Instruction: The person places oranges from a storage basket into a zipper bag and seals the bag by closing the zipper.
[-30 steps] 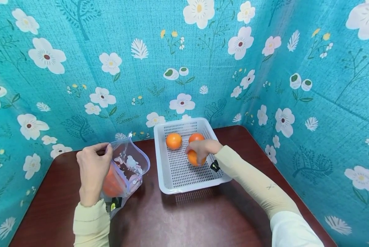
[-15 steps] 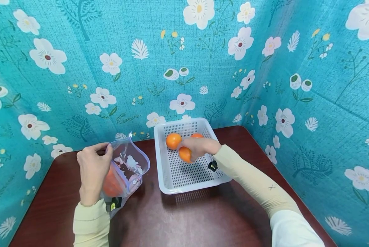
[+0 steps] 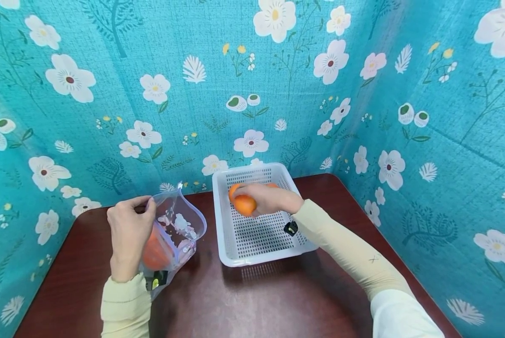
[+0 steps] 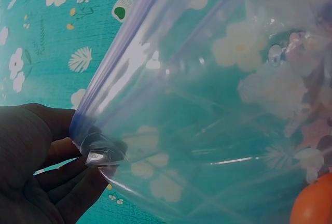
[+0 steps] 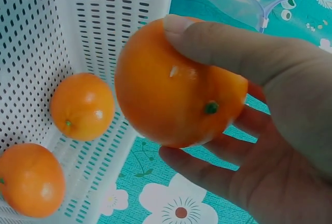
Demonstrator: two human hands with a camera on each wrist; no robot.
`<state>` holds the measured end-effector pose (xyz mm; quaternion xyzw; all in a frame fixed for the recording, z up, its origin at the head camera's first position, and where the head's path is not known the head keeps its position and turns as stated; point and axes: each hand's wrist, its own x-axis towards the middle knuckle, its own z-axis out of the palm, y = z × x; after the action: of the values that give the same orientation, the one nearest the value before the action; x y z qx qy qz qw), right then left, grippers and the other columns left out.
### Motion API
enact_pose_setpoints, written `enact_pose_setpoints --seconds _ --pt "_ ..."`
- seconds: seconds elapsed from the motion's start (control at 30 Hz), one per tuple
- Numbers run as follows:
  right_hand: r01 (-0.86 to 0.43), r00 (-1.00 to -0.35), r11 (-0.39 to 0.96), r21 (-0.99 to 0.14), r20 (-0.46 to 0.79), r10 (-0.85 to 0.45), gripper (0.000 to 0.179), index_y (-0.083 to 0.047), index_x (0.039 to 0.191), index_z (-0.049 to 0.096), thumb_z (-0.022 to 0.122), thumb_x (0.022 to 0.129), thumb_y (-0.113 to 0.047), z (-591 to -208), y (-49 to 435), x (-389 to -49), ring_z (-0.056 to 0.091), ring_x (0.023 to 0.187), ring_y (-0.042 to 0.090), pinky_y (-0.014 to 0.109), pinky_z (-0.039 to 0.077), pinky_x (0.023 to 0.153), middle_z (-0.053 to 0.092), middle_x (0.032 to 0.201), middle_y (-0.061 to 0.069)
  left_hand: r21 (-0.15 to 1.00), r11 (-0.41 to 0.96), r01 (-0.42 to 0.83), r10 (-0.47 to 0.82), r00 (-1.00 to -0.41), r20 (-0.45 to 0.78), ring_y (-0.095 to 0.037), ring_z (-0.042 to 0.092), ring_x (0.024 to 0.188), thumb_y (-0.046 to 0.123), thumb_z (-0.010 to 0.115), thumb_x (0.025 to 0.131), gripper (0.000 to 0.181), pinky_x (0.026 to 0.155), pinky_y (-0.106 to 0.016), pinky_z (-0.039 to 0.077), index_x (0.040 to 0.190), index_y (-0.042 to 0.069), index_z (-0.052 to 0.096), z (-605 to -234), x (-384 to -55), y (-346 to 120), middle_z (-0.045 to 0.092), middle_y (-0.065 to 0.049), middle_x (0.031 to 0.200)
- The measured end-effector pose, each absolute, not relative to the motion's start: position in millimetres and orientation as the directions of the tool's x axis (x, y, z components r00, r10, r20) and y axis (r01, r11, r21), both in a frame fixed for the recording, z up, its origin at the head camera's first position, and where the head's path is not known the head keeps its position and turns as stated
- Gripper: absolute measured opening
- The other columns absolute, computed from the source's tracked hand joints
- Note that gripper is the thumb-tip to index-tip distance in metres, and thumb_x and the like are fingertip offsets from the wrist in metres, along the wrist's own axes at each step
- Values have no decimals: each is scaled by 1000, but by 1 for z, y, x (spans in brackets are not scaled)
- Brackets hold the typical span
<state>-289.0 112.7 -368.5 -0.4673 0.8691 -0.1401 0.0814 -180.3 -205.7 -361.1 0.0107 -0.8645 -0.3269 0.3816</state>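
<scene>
My left hand (image 3: 128,230) pinches the top edge of a clear zip bag (image 4: 171,99) with a purple seal, and the bag's mouth gapes toward the right. Inside the bag an orange (image 3: 155,253) shows through the plastic; a piece of it also appears low in the left wrist view. My right hand (image 3: 271,199) grips another orange (image 5: 174,84), thumb on one side and fingers on the other, over the white basket (image 3: 219,225). Two more oranges lie in the basket, a nearer orange (image 5: 83,107) and a farther orange (image 5: 32,180); in the head view my hand partly covers them.
Both the bag and the perforated basket stand on a dark reddish-brown table (image 3: 252,300), the bag left of the basket. A teal floral curtain (image 3: 184,117) rises close behind the table and along its right side.
My right hand has lifted an orange from the basket's middle and carried it left, across the other oranges. My left hand keeps its pinch on the bag.
</scene>
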Motion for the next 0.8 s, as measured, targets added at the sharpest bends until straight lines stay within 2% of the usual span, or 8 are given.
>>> enact_pose_setpoints --seconds 0.07,0.17,0.27,0.43,0.8 --pt "-787 -556 524 -326 6 -831 64 -16 136 59 87 79 -12 -368 112 -289 53 122 19 36 50 102 59 138 3 569 788 234 -263 -709 655 -34 71 66 6 73 89 13 63 -25 53 94 -5 80 -361 -181 -206 75 -21 78" --pt "-780 -571 531 -331 29 -821 65 -17 138 58 87 80 -13 -368 110 -290 52 123 18 35 49 103 57 140 1 562 791 243 -252 -708 660 -35 71 65 5 73 89 13 63 -47 58 94 -5 80 -361 -182 -206 74 -22 77" --pt "-779 -582 538 -323 51 -812 67 -17 141 57 86 81 -15 -367 109 -290 53 122 18 35 48 104 57 140 -1 557 791 252 -242 -708 663 -37 70 65 5 73 89 13 64 -53 58 94 -6 79 -360 -182 -206 74 -23 78" --pt "-769 -589 526 -363 83 -804 68 -16 144 56 84 83 -16 -365 107 -288 53 124 19 35 49 104 55 144 1 554 792 259 -233 -710 665 -37 70 65 3 73 89 13 65 -55 58 94 -7 79 -359 -183 -205 74 -23 78" --pt "-768 -591 513 -383 116 -799 69 -16 145 55 85 82 -16 -362 102 -288 49 132 21 37 47 107 51 150 3 547 796 258 -224 -714 663 -32 70 63 7 71 91 15 63 -32 51 94 -5 80 -359 -184 -203 74 -20 76"
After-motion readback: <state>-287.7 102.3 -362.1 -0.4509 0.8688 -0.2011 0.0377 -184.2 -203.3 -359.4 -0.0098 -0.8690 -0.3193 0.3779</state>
